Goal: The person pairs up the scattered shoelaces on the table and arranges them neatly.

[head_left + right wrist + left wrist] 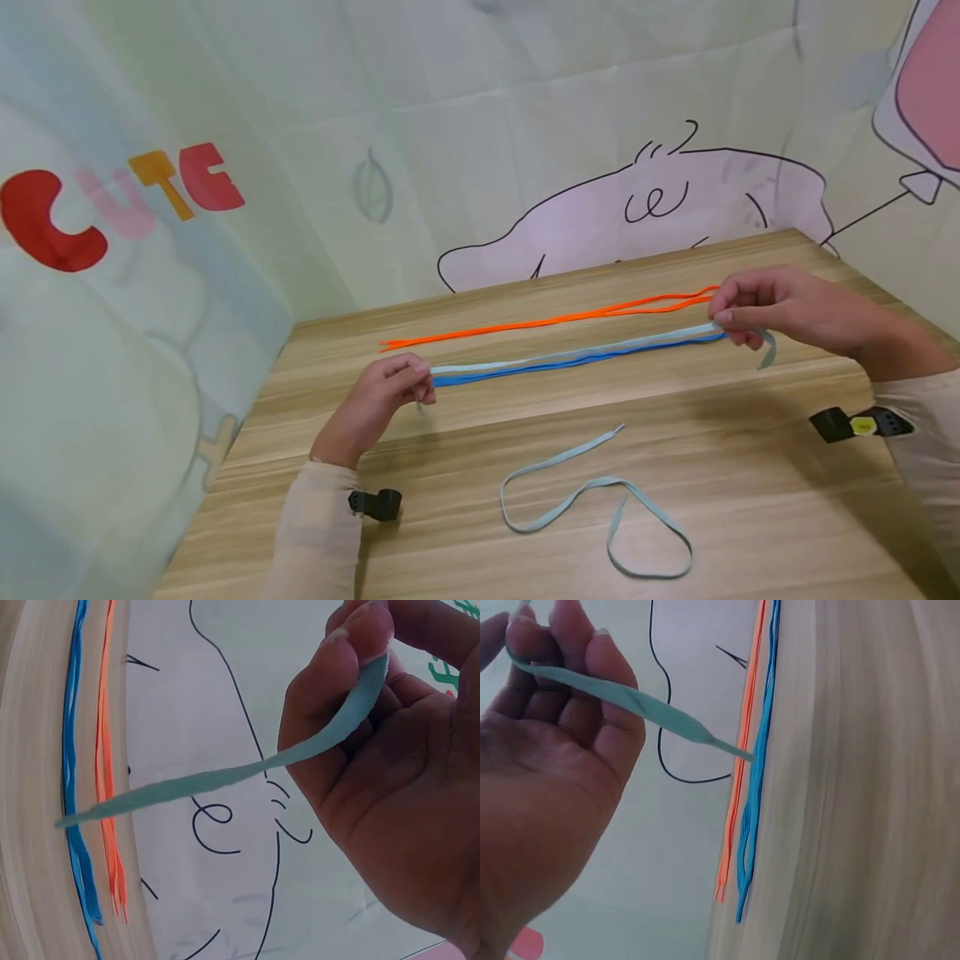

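A pale mint flat shoelace [570, 350] is stretched nearly straight between both hands. My left hand [386, 398] pinches it close to one end, and the short tip [671, 718] hangs past the fingers in the left wrist view. At the other side my right hand [783, 312] pinches it between thumb and fingers, with a longer tail [210, 780] hanging down in the right wrist view. Blue shoelaces [577, 361] lie lengthwise on the table, just below the stretched lace in the head view. The wrist views show both hands raised above the tabletop.
Orange shoelaces [517, 326] lie straight behind the blue ones, their right end partly behind the right hand. Another pale mint shoelace [600, 482] lies in loose curves on the wooden table [450, 542] nearer me. A printed cloth [360, 100] hangs along the back and left.
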Tool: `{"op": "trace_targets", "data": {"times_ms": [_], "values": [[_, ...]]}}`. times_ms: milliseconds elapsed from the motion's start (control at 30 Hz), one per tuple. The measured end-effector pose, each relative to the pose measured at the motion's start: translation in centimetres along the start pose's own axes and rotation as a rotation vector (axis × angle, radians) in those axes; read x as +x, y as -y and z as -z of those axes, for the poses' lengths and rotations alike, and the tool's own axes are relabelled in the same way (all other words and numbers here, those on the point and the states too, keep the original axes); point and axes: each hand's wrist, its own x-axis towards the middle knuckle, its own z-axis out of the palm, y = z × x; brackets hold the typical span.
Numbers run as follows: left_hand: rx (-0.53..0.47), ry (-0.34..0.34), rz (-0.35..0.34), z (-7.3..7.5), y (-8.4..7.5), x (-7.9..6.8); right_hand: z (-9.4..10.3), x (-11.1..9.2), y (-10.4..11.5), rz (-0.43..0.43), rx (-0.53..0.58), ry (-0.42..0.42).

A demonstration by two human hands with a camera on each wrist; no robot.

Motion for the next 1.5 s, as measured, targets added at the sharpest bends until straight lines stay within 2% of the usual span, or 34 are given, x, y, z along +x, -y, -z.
{"op": "trace_targets", "data": {"times_ms": [500,767,1267,1400,1500], "values": [[0.209,0.016,0.176,1.1,0.7,-0.1,0.7,0.0,-2.5,-0.252,-0.052,0.076],[0.324,0.001,0.271,1.4,1.4,-0.3,0.9,0.1,-3.9,-0.308,-0.087,0.094],[0.473,0.019,0.302,2.1,2.0,-0.7,0.6,0.4,-6.1,-0.395,-0.193,0.106],[0.540,0.030,0.329,2.3,2.2,-0.8,0.6,0.4,-6.5,-0.405,-0.236,0.125],[0.554,0.036,0.349,2.5,2.3,-0.8,0.6,0.5,-6.5,-0.409,-0.254,0.139]]}}
